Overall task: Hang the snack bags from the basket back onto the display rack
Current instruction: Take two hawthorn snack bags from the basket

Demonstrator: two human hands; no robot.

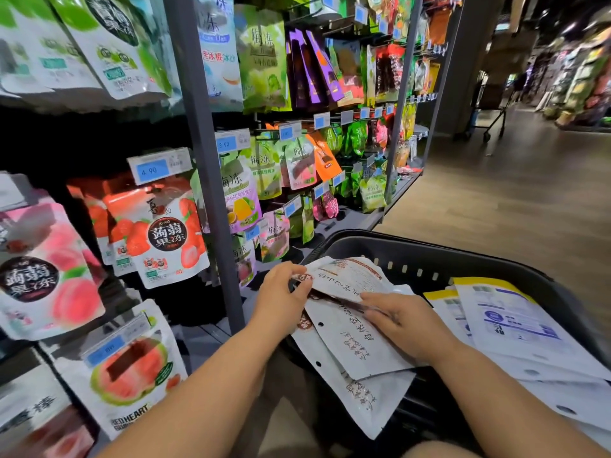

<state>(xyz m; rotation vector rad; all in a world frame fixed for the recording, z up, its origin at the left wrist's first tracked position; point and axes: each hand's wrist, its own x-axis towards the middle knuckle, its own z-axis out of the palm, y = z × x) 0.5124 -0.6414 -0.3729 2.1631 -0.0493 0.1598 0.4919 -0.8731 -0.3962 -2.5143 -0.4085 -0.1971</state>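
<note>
A person's left hand (284, 289), grip clamped on a white, brown-printed snack bag (350, 276), works over a black plastic basket (413, 246). The right hand (403, 320) lies flat, grip apart, on a second white pouch (350, 342) beside the grey metal display rack (205, 160).

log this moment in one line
left hand: pinches top bag | right hand: rests on lower bag | basket: loaded | rack: untouched

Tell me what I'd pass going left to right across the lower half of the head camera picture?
Pink peach jelly pouch → red strawberry jelly pouch → grey metal rack post → left hand, pinching a white printed snack bag → right hand → white bags with yellow edges and blue print.
</note>
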